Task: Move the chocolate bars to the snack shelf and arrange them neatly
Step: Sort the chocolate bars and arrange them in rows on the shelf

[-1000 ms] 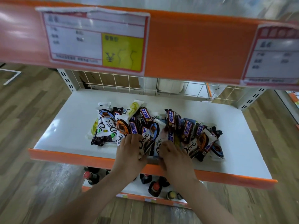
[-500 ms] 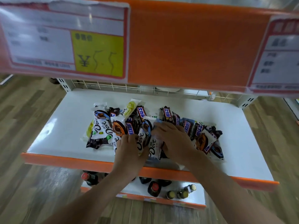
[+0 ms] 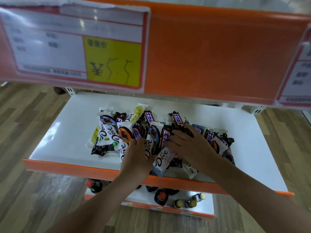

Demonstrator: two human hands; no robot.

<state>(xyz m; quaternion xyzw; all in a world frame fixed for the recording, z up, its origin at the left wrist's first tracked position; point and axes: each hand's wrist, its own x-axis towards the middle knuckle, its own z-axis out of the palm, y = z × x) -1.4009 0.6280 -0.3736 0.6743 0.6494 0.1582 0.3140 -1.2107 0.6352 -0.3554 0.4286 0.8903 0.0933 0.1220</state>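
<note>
A loose heap of chocolate bars, white Dove packs and dark Snickers packs, lies across the middle of the white snack shelf. My left hand rests on the front of the heap, fingers curled over a white Dove bar. My right hand lies flat on the bars to the right, fingers straight and spread over dark Snickers wrappers. A pale Dove bar sticks out toward the shelf's front edge between both hands.
An orange upper shelf front with price tags hangs low over the back of the shelf. An orange lip edges the shelf front. Bottles stand on a lower shelf. Bare shelf lies left and right of the heap.
My right hand has moved from the front edge up onto the bars and flattened out. My left hand stayed on the Dove bars. The view has dropped closer under the upper shelf.
</note>
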